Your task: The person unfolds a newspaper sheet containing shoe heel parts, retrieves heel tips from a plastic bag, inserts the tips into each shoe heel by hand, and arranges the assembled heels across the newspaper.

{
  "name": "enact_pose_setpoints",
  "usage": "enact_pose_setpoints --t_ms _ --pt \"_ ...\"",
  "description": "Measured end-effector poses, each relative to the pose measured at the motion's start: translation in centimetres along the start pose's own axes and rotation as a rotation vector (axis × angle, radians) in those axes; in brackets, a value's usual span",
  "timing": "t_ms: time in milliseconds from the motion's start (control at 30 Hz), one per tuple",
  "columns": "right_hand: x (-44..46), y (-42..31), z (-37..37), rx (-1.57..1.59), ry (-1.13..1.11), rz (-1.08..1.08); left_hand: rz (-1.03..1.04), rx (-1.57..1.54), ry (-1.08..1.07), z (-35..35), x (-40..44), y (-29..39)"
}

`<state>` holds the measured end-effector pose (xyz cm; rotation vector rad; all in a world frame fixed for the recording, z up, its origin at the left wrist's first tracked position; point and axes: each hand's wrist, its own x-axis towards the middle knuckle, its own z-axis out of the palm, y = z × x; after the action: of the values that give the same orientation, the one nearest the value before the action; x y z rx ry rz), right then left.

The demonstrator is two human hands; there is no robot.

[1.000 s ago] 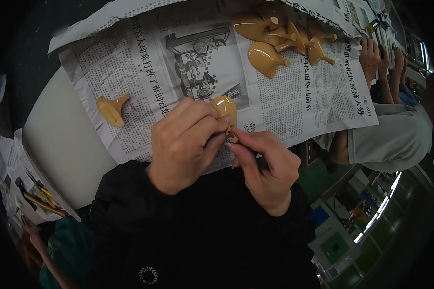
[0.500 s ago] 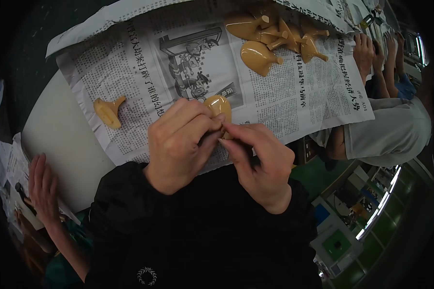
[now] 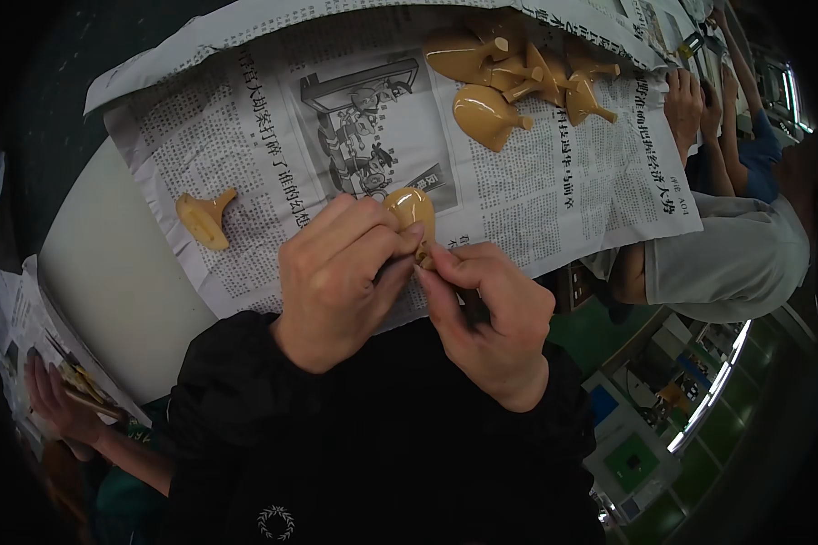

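A glossy tan, rounded piece (image 3: 411, 206) is pinched by my left hand (image 3: 341, 277), its wide end facing away from me. My right hand (image 3: 495, 322) has thumb and forefinger closed at the narrow near end of the same piece; the fingertips partly hide that end. Beneath both hands lies a printed newspaper sheet (image 3: 509, 191). One similar tan piece (image 3: 205, 221) rests by itself on the paper to the left. Several more glossy tan pieces (image 3: 489, 116) with short stems are heaped at the far right part of the sheet.
The pale table edge (image 3: 109, 282) shows at left. A co-worker's hand (image 3: 59, 400) is over tools on paper at the lower left. At the right are another person's hand (image 3: 683, 104) and a person's grey clothing (image 3: 732, 259).
The co-worker's hand at left came into view near the table edge, then moved down and left over the tools. My hands stay on the piece, with small shifts of the right fingertips.
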<state>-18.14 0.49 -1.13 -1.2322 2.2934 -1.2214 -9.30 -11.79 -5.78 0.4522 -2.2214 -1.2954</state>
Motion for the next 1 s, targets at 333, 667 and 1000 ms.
enact_pose_setpoints --t_ms 333,667,1000 --pt "0.3 -1.3 -0.8 -0.006 -0.051 0.112 -0.005 0.0 -0.009 0.0 -0.1 -0.2" --pt "-0.2 -1.1 0.5 -0.012 0.016 0.163 -0.029 -0.009 0.02 0.1 0.0 -0.1" --pt "0.9 -0.7 -0.4 -0.069 -0.111 0.062 -0.031 -0.01 0.045 0.4 0.1 -0.1"
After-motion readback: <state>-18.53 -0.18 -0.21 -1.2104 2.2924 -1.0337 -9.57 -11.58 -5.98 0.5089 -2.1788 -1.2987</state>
